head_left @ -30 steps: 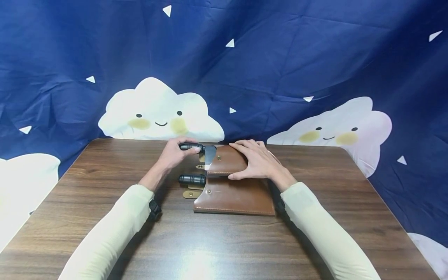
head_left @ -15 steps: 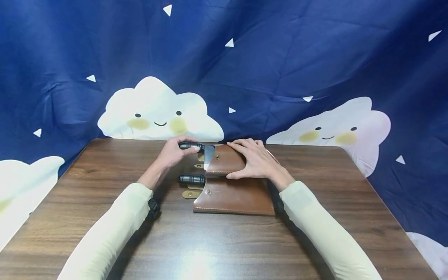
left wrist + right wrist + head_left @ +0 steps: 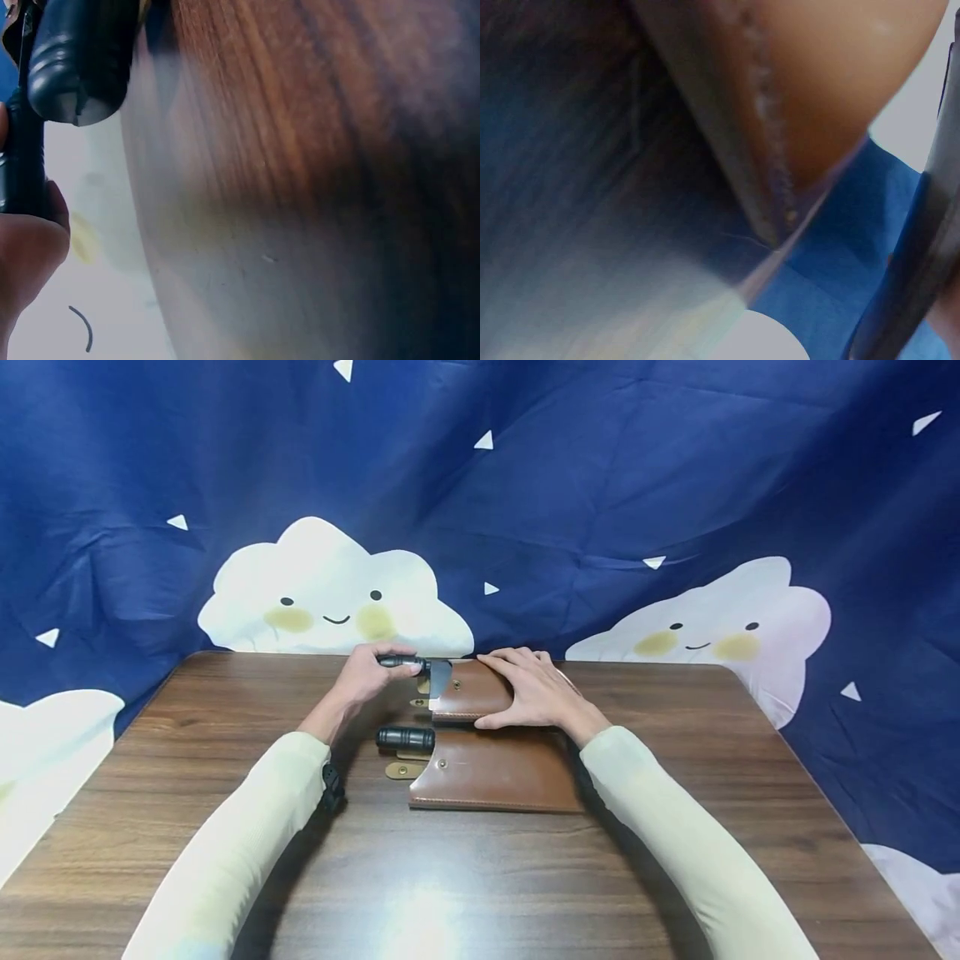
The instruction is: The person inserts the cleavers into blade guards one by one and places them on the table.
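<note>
At the table's far side my left hand (image 3: 363, 675) grips the black handle (image 3: 399, 661) of a cleaver. A strip of its grey blade (image 3: 440, 679) shows outside a brown leather sheath (image 3: 468, 693). My right hand (image 3: 532, 689) holds that sheath, thumb at the near edge and fingers over the far one. Nearer lies a second, larger sheath (image 3: 495, 772) with another black handle (image 3: 405, 739) sticking out to the left. In the left wrist view the gripped handle (image 3: 22, 161) is at the left edge. The held sheath's edge (image 3: 922, 255) is blurred in the right wrist view.
Tan snap tabs (image 3: 403, 770) stick out left of the sheaths. The wooden table (image 3: 480, 877) reaches back to a blue cloth backdrop (image 3: 525, 485) with printed clouds (image 3: 330, 577). A bright reflection lies on the near tabletop.
Both hands, with the far cleaver and its sheath, have shifted slightly left and away. The strip of blade showing looks about the same. The head view has tilted a little.
</note>
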Available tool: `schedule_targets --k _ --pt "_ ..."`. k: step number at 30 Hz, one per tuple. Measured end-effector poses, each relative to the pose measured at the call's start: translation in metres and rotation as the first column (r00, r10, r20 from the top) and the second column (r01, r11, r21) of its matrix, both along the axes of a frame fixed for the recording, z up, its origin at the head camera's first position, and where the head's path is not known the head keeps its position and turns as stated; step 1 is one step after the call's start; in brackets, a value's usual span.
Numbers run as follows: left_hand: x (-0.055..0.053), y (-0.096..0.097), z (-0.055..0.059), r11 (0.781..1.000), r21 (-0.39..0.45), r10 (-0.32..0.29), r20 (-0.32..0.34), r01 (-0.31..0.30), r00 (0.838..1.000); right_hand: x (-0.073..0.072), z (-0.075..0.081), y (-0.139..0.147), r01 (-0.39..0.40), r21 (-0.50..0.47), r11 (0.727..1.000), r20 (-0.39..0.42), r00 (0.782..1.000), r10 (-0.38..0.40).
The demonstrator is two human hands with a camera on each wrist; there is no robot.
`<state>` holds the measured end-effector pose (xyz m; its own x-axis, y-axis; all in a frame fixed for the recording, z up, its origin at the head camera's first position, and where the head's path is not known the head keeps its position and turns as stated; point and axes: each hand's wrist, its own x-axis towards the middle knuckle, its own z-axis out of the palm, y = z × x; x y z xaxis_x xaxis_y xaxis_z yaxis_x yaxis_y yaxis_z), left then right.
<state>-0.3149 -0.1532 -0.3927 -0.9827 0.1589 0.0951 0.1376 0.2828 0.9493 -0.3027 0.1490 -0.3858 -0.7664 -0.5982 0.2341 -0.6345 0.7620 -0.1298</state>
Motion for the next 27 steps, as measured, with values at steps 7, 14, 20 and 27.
schedule_targets --k 7,14,20,27 --pt "-0.007 -0.001 -0.001 0.999 -0.030 0.011 0.025 -0.010 1.000 -0.010 -0.003 -0.006 0.003 0.027 1.000 0.039 0.999 -0.004" --pt "-0.016 -0.002 -0.013 0.996 -0.079 0.039 0.089 -0.032 0.995 -0.019 -0.009 -0.012 -0.002 0.075 0.997 0.118 0.993 -0.007" --pt "-0.020 0.003 -0.020 0.995 -0.102 0.032 0.104 -0.021 0.994 -0.021 -0.017 -0.012 0.023 0.102 0.995 0.174 0.984 -0.041" --pt "-0.023 0.010 -0.024 0.989 -0.145 0.021 0.104 -0.006 0.994 -0.019 -0.017 -0.009 0.018 0.136 0.990 0.228 0.972 -0.049"
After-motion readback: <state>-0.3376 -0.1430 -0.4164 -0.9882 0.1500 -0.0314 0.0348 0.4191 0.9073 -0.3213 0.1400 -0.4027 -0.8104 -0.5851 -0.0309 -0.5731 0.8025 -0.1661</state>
